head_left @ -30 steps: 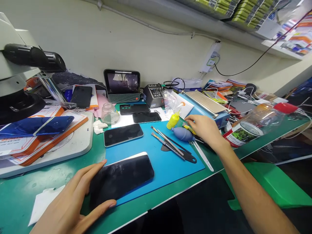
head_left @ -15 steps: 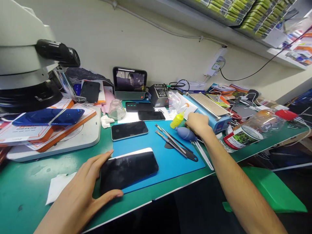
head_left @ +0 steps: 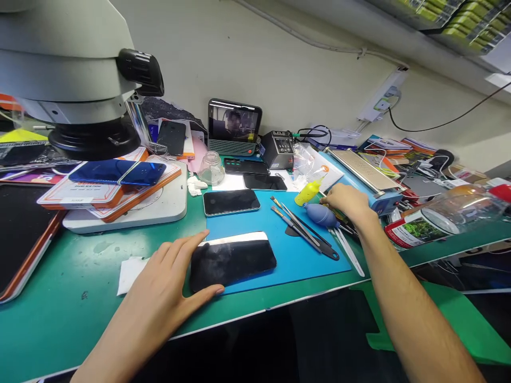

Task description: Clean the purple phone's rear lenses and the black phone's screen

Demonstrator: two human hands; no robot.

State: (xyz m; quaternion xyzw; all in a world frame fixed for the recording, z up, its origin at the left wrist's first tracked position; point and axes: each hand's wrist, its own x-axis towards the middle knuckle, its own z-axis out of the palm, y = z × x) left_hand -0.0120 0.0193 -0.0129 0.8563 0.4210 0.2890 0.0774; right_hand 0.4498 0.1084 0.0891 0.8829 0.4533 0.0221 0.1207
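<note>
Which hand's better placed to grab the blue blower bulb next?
Right, likely: the right hand is beside the bulb; the left hand is farther off, at the nearest phone.

Left hand (head_left: 167, 271): the back is facing upward, and the thumb (head_left: 205, 296) is standing well apart from the fingers (head_left: 187, 242), forming a wide C. Right arm (head_left: 407, 298), bare: it is stretching farther forward, the elbow lying toward the lower right. Right hand (head_left: 347, 203): the knuckles are facing up, the fingers are curling under, and from here I am losing sight of some tips.
</note>
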